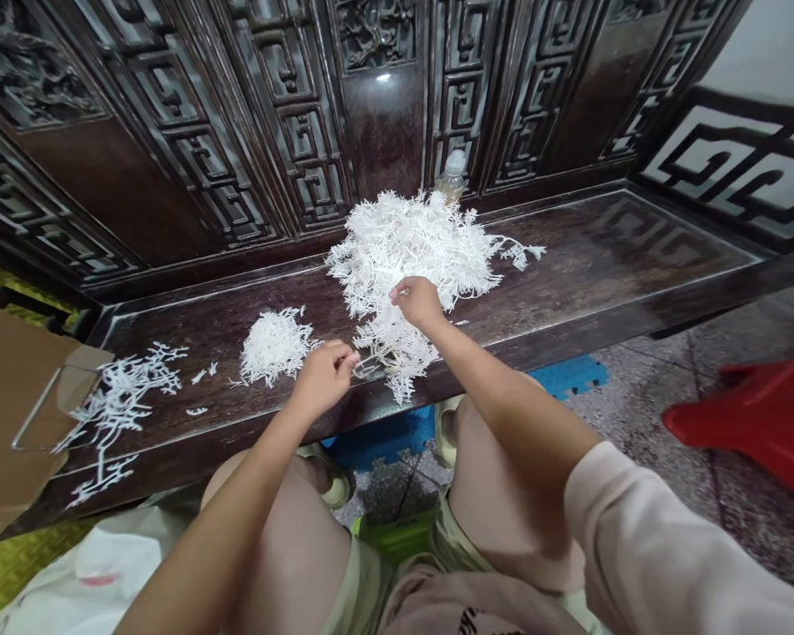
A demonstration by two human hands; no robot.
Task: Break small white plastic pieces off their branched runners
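Soft, even indoor light leaves a small glare on the dark wood panel [384,115], with edges bowed.

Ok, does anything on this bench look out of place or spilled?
Yes: stray white sprigs lie scattered on the bench left of the small pile, some reaching the cardboard, as if spilled.

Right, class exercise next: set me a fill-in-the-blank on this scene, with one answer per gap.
The right hand touches the ____ heap of white sprigs.
The smaller heap lies to the ____ of it, as seen from the head camera.
A plastic bottle stands ____ the big heap.
The plastic stool on the floor is ____.

Missing words: larger; left; behind; red.
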